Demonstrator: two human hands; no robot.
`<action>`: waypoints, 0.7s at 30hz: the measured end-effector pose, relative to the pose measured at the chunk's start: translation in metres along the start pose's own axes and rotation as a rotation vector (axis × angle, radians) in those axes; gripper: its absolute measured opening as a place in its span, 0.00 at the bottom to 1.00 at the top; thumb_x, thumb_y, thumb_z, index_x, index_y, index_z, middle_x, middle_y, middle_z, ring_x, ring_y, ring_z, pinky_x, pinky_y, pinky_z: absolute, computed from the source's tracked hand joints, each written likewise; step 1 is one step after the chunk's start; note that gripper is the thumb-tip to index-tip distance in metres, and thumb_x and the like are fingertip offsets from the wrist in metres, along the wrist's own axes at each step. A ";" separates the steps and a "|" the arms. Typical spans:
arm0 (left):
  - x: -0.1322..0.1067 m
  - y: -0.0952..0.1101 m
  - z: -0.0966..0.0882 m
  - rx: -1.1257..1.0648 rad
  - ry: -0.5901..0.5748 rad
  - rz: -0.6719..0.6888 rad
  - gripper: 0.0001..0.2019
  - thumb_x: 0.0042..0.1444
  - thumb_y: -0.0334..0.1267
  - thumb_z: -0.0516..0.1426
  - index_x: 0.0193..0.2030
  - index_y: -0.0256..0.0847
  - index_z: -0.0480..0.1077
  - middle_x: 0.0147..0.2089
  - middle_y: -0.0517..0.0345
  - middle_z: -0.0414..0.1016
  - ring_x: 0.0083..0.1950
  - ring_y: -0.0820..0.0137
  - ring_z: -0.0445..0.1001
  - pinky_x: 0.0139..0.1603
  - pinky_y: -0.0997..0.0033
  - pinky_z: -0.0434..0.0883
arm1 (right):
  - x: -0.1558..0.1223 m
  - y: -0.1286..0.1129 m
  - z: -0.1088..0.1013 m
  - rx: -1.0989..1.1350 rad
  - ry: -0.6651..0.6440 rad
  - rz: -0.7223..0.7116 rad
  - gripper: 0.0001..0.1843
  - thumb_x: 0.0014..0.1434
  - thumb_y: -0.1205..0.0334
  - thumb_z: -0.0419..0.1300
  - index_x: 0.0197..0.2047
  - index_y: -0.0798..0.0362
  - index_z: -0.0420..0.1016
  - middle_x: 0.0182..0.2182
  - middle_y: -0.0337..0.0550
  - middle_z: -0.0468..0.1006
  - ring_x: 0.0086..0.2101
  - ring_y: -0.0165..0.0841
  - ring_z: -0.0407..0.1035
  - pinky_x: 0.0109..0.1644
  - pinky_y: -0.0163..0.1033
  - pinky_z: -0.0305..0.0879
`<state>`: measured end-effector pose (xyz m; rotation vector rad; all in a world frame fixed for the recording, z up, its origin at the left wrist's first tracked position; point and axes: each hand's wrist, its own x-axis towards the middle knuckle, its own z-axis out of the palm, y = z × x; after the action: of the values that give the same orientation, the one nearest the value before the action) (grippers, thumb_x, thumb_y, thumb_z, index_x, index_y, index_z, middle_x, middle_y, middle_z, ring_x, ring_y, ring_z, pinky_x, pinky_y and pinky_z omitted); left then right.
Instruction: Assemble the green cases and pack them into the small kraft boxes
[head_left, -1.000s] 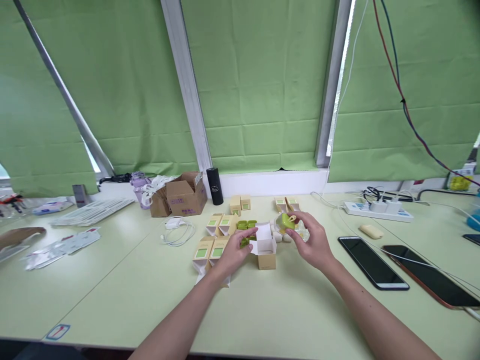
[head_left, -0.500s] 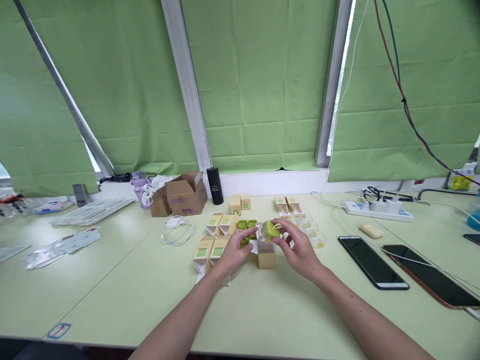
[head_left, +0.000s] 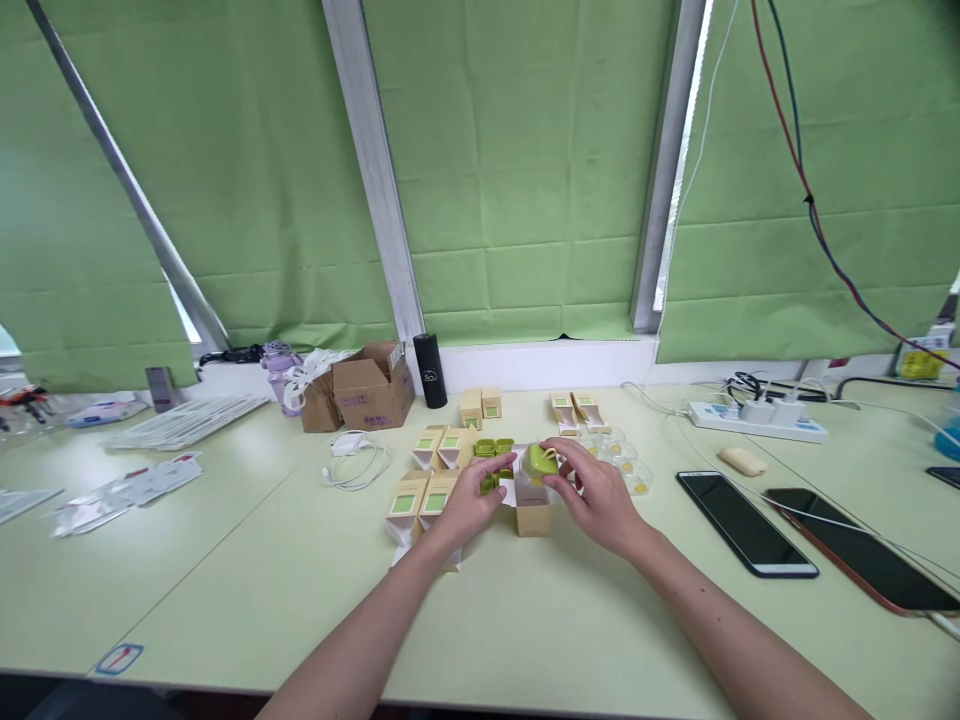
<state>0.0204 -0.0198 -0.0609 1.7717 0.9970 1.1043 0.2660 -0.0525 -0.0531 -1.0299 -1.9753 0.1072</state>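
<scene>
Between the thumb and fingers of my right hand point(head_left: 589, 490) is a small clear container with a green lid point(head_left: 541, 460) and a pale cord loop on top. It is over the mouth of an open cardboard box point(head_left: 533, 520), lid upward. My left hand point(head_left: 476, 500) is at the box's left side, index finger and thumb stretched apart beside its white flap point(head_left: 509, 492); whether they touch it, I cannot tell. Behind that hand, several green lids or cups point(head_left: 486, 447) are grouped. Clear containers point(head_left: 626, 462) stand beyond my right hand.
Open boxes with green labels point(head_left: 405, 503) lie left of my left hand, more point(head_left: 576, 410) at the back. A brown carton point(head_left: 371, 390), a black cylinder point(head_left: 430, 372) and a white charger cable point(head_left: 360, 470) are further left. Two phones point(head_left: 746, 525) and a power strip point(head_left: 757, 422) lie right.
My right hand has turned the green-lidded container from tilted to more upright above the box. My left hand stays almost where it was.
</scene>
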 end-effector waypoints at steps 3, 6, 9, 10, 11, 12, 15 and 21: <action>0.000 0.000 0.000 -0.004 -0.002 0.017 0.28 0.56 0.25 0.63 0.64 0.45 0.80 0.62 0.45 0.79 0.66 0.54 0.75 0.74 0.47 0.66 | 0.000 -0.001 -0.001 -0.046 -0.034 -0.017 0.17 0.77 0.56 0.54 0.65 0.46 0.70 0.63 0.52 0.79 0.36 0.37 0.82 0.39 0.43 0.76; 0.000 -0.001 0.000 0.000 0.000 0.019 0.28 0.55 0.25 0.63 0.63 0.45 0.80 0.61 0.45 0.80 0.65 0.54 0.76 0.74 0.46 0.66 | 0.000 -0.002 -0.001 -0.071 -0.051 -0.033 0.17 0.77 0.56 0.53 0.65 0.47 0.70 0.61 0.52 0.80 0.35 0.37 0.82 0.41 0.43 0.75; 0.000 -0.001 0.001 0.004 0.008 0.030 0.28 0.55 0.25 0.64 0.63 0.46 0.81 0.61 0.46 0.80 0.66 0.53 0.76 0.74 0.47 0.66 | 0.000 -0.002 -0.001 -0.080 -0.071 -0.037 0.17 0.77 0.56 0.53 0.64 0.47 0.71 0.59 0.52 0.82 0.36 0.38 0.81 0.44 0.45 0.74; 0.000 -0.001 0.001 0.003 0.008 0.030 0.28 0.55 0.25 0.64 0.62 0.46 0.81 0.61 0.46 0.80 0.66 0.53 0.76 0.74 0.47 0.67 | 0.000 -0.002 -0.001 -0.079 -0.076 -0.039 0.17 0.76 0.56 0.53 0.64 0.47 0.71 0.58 0.52 0.82 0.36 0.38 0.81 0.45 0.45 0.74; 0.000 -0.001 0.001 0.003 0.008 0.029 0.27 0.55 0.25 0.64 0.62 0.46 0.81 0.61 0.46 0.80 0.66 0.53 0.76 0.74 0.47 0.67 | 0.000 -0.002 0.000 -0.077 -0.081 -0.041 0.17 0.76 0.56 0.53 0.64 0.47 0.71 0.58 0.52 0.82 0.36 0.38 0.80 0.46 0.46 0.74; 0.000 -0.001 0.001 0.001 0.009 0.027 0.27 0.55 0.26 0.64 0.62 0.46 0.81 0.62 0.46 0.80 0.66 0.53 0.76 0.74 0.47 0.67 | 0.000 -0.002 0.000 -0.076 -0.084 -0.042 0.17 0.76 0.56 0.53 0.64 0.47 0.71 0.58 0.51 0.82 0.36 0.38 0.80 0.47 0.46 0.74; 0.000 -0.002 0.001 -0.006 0.006 0.027 0.28 0.55 0.26 0.64 0.63 0.46 0.80 0.62 0.46 0.80 0.66 0.54 0.76 0.74 0.47 0.67 | -0.001 -0.002 0.001 -0.077 -0.092 -0.052 0.16 0.76 0.57 0.55 0.63 0.48 0.71 0.57 0.51 0.82 0.38 0.39 0.80 0.48 0.47 0.73; 0.002 -0.006 0.001 -0.006 0.007 0.022 0.29 0.56 0.25 0.63 0.64 0.45 0.79 0.62 0.45 0.80 0.67 0.53 0.76 0.75 0.45 0.66 | -0.002 -0.004 0.001 -0.082 -0.119 -0.060 0.16 0.74 0.58 0.57 0.62 0.48 0.71 0.56 0.52 0.82 0.40 0.41 0.80 0.51 0.49 0.71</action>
<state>0.0202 -0.0162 -0.0664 1.7788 0.9791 1.1267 0.2633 -0.0564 -0.0534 -1.0368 -2.1321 0.0560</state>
